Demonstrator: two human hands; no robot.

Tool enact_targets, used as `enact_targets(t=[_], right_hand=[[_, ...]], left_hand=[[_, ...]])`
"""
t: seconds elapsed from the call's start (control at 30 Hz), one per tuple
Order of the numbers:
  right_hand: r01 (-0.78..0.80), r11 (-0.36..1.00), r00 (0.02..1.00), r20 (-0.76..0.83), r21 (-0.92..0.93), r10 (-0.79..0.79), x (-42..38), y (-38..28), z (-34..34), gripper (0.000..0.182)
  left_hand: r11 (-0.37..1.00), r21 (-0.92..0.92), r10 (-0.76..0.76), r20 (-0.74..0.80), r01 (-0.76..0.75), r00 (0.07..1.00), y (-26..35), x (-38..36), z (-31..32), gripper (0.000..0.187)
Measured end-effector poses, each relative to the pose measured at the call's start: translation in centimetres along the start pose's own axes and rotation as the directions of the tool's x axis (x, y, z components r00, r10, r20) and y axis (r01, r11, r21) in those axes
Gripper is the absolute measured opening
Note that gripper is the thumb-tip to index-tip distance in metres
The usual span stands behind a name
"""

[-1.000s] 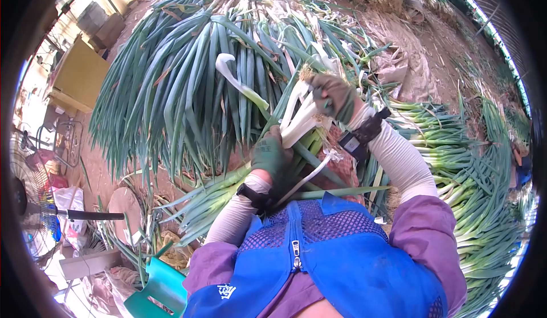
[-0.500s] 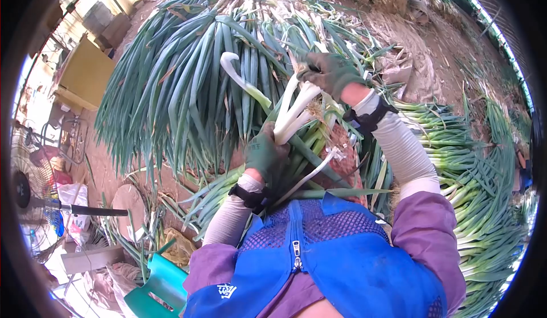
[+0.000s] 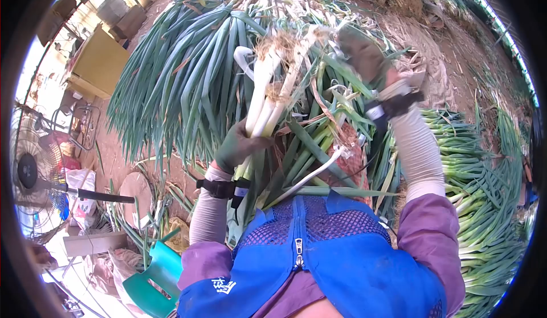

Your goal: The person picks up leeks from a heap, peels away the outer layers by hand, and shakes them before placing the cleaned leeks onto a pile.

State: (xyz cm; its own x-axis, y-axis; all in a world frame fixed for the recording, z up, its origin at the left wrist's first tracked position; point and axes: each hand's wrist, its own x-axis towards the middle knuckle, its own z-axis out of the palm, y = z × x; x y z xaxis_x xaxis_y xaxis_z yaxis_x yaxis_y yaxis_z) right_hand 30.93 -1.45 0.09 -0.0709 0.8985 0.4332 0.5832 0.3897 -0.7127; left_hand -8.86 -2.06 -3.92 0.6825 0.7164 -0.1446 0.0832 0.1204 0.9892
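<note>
My left hand (image 3: 236, 145), in a green glove, grips a bundle of green onions (image 3: 266, 99) by their white stalks, roots pointing up. My right hand (image 3: 362, 53), also gloved, is raised at the upper right beside the root ends, blurred, and seems to pinch a strip of peeled skin or a leaf that runs back to the bundle. More green leaves hang down from the bundle toward my blue mesh vest (image 3: 319, 244).
A big heap of long green onion leaves (image 3: 182, 73) lies ahead. Trimmed onions (image 3: 484, 170) are stacked in rows at the right. A fan (image 3: 31, 173), a teal stool (image 3: 154, 281), a round stump (image 3: 135, 190) and boxes (image 3: 99, 62) stand at the left on the dirt floor.
My left hand has lifted the bundle higher and more upright. My right hand has pulled up and away to the right from the roots.
</note>
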Motion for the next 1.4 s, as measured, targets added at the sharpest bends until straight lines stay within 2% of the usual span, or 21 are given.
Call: enact_targets(t=[0.07, 0.1, 0.13, 0.17, 0.23, 0.43, 0.47, 0.57, 0.6, 0.67, 0.77, 0.9, 0.93, 0.97, 1.03, 1.13, 1.2, 1.3, 1.33, 1.37, 1.4], right_hand=[[0.039, 0.996, 0.976, 0.213, 0.074, -0.054, -0.8, -2.1, 5.8, 0.043], [-0.121, 0.842, 0.958, 0.283, 0.525, -0.039, -0.8, -4.0, 8.6, 0.043], [-0.29, 0.397, 0.94, 0.337, 0.871, -0.053, -0.8, -6.2, 11.2, 0.043], [-0.298, 0.265, 0.944, 0.325, 0.917, -0.063, -0.5, -8.6, 12.7, 0.043], [-0.234, 0.62, 0.969, 0.23, 0.749, 0.089, -0.2, -15.6, 13.4, 0.042], [-0.2, 0.619, 0.96, 0.028, 0.759, 0.277, -0.5, -14.5, 15.4, 0.024], [-0.152, 0.463, 0.965, 0.03, 0.873, 0.261, -0.6, -13.1, 16.0, 0.024], [-0.034, 0.726, 0.995, -0.047, 0.687, 0.091, 0.9, -13.8, 11.7, 0.027], [-0.124, 0.497, 0.992, 0.094, 0.859, 0.084, 0.7, -14.1, 10.9, 0.028], [0.052, 0.792, 0.995, 0.04, 0.608, -0.096, 1.1, -12.5, 11.5, 0.03], [0.405, 0.785, 0.907, -0.102, 0.469, -0.408, 1.2, -11.4, 10.8, 0.037], [-0.16, 0.061, 0.984, 0.155, 0.985, 0.083, 1.0, -13.9, 12.4, 0.039], [-0.135, 0.689, 0.985, 0.173, 0.712, 0.014, 1.7, -15.3, 11.6, 0.039], [0.008, 0.993, 0.971, 0.235, 0.116, -0.035, 3.0, -17.1, 10.7, 0.039], [0.211, 0.977, 0.952, 0.232, -0.023, -0.2, 5.3, -16.2, 11.1, 0.038], [0.065, 0.913, 0.956, 0.237, 0.402, -0.172, 6.0, -18.6, 10.1, 0.038], [-0.065, 0.461, 0.919, 0.234, 0.885, -0.319, 6.0, -17.9, 11.4, 0.041], [-0.172, 0.745, 0.935, 0.345, 0.645, -0.082, 0.7, -18.7, 17.2, 0.066], [0.058, 0.975, 0.92, 0.368, 0.217, -0.136, -1.2, -16.9, 20.7, 0.084], [-0.082, 0.986, 0.73, 0.682, 0.142, -0.037, -3.8, -16.6, 22.6, 0.082], [-0.079, 0.995, 0.556, 0.831, 0.067, -0.012, -6.0, -16.0, 24.1, 0.071]], left_hand=[[0.998, -0.014, 0.055, 0.012, -0.055, 0.998, 1.5, 0.2, 0.0, 0.041], [0.995, -0.029, 0.092, 0.011, -0.091, 0.996, 1.8, 0.4, -0.1, 0.039], [0.991, -0.042, 0.128, 0.011, -0.127, 0.992, 2.1, 0.6, -0.2, 0.037], [0.989, -0.025, 0.147, -0.025, -0.147, 0.989, 3.0, 0.9, -0.1, 0.042], [0.97, 0.015, 0.243, -0.025, -0.243, 0.97, 4.8, 1.4, -0.2, 0.044], [0.953, -0.006, 0.303, 0.117, -0.304, 0.946, 5.7, 1.8, -0.7, 0.037], [0.952, -0.09, 0.304, 0.155, -0.293, 0.94, 4.2, 2.2, -1.7, 0.04], [0.948, -0.114, 0.319, 0.312, -0.298, 0.895, 2.4, 1.4, -2.3, 0.052], [0.969, -0.125, 0.241, 0.296, -0.213, 0.924, 3.5, 0.8, -1.3, 0.054], [0.99, -0.046, 0.139, 0.278, -0.132, 0.95, 4.6, 0.4, -0.5, 0.053], [0.982, 0.121, 0.11, 0.241, -0.142, 0.964, 4.8, 0.2, -1.9, 0.047], [0.983, -0.067, 0.184, 0.215, -0.173, 0.959, 6.4, -0.2, -3.3, 0.043], [0.992, -0.038, 0.125, 0.244, -0.119, 0.962, 6.3, 0.7, -3.8, 0.044], [0.998, -0.008, 0.065, 0.273, -0.065, 0.96, 6.5, 1.1, -3.9, 0.044], [0.968, -0.04, 0.252, 0.224, -0.25, 0.941, 8.2, 0.5, -2.5, 0.036], [0.882, 0.189, 0.377, 0.27, -0.432, 0.886, 9.9, 0.4, -4.9, 0.029], [0.704, 0.453, 0.53, 0.177, -0.547, 0.829, 12.1, -0.6, -6.2, 0.027], [0.791, 0.213, 0.573, 0.071, -0.573, 0.817, 17.1, -2.7, -10.8, 0.033], [0.125, 0.844, 0.727, 0.279, -0.521, 0.627, 19.5, -4.0, -12.4, 0.033], [-0.063, 0.959, 0.803, 0.213, -0.277, 0.556, 21.5, -5.2, -14.0, 0.033], [0.389, 0.898, 0.777, -0.198, -0.207, 0.598, 24.4, -6.4, -13.8, 0.032]])
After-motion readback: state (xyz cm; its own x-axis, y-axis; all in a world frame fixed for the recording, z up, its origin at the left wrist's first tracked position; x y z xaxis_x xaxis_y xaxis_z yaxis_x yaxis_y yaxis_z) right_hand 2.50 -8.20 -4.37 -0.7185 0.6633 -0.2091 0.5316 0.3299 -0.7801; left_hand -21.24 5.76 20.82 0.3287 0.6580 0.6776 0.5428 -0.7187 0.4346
